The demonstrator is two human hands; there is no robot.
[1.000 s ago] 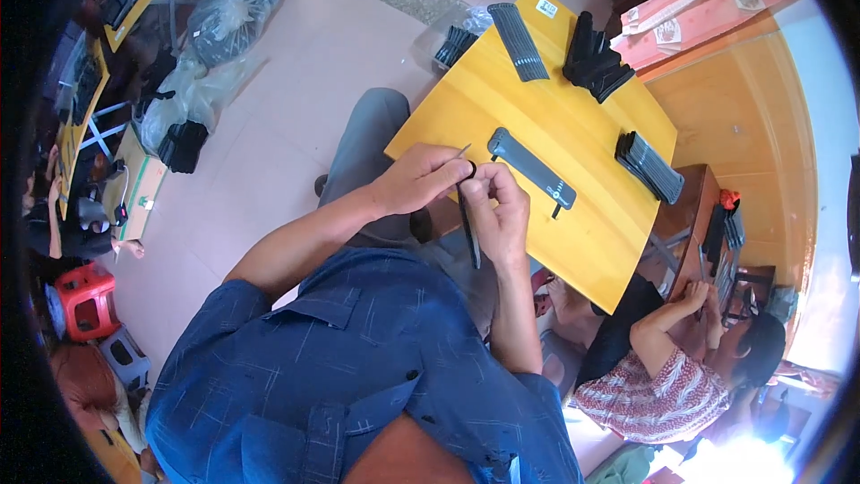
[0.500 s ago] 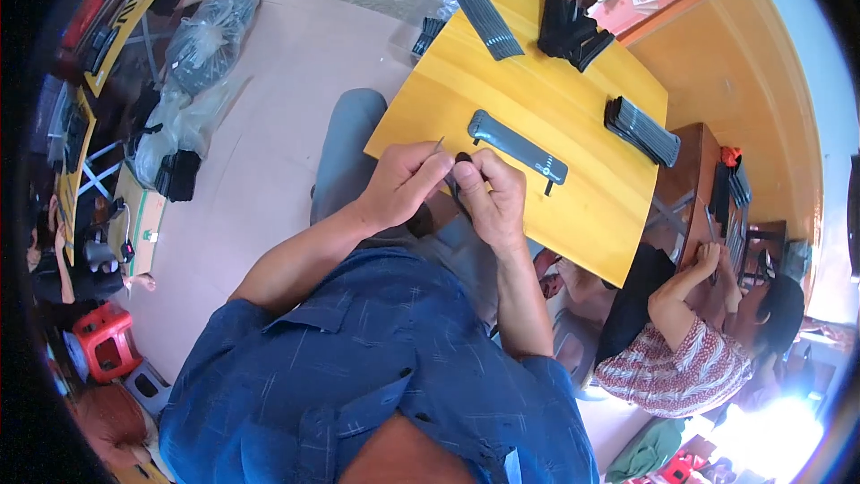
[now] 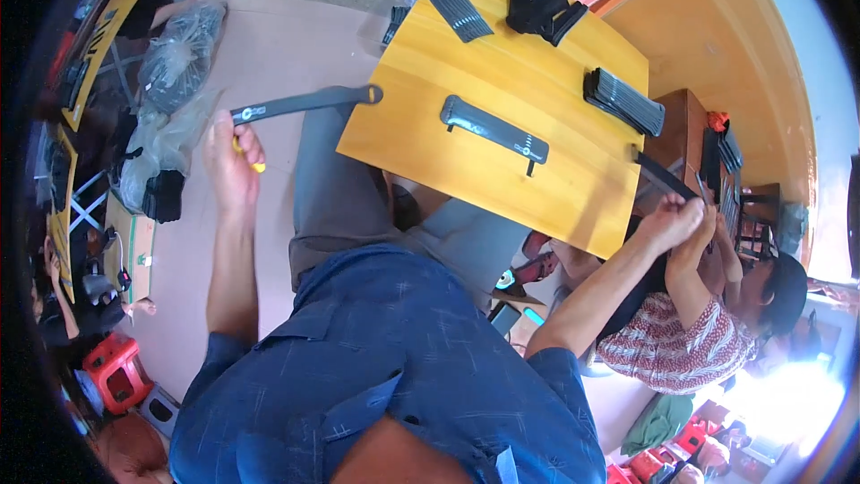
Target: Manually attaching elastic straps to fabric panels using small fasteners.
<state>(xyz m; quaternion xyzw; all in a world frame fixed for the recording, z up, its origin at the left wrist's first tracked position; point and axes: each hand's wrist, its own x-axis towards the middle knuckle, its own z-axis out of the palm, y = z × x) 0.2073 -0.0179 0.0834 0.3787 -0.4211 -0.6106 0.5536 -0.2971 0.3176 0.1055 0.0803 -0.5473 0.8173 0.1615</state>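
Observation:
My left hand (image 3: 235,161) is raised off to the left, closed round one end of a dark strap (image 3: 305,104) with a pale printed mark. The strap's far end, which has a hole in it, reaches over the table's left corner. Something small and yellow (image 3: 258,167) pokes out of the same hand; its kind is hidden. My right hand (image 3: 670,222) is stretched out past the table's right edge, fingers pinched on a black strip (image 3: 665,172). Between the hands, a dark padded strap (image 3: 494,133) with short black tabs lies on the yellow table (image 3: 430,139).
On the table lie a row of dark straps (image 3: 454,5), a black bundle (image 3: 543,9) and a stack of straps (image 3: 624,102). A co-worker in a patterned top (image 3: 672,345) sits close by my right hand. Plastic bags (image 3: 179,58) and a red stool (image 3: 118,369) stand left.
My hands were together before my chest and have parted widely. The left swung out left with a strap; the right went right with a black strip. The view has shifted slightly.

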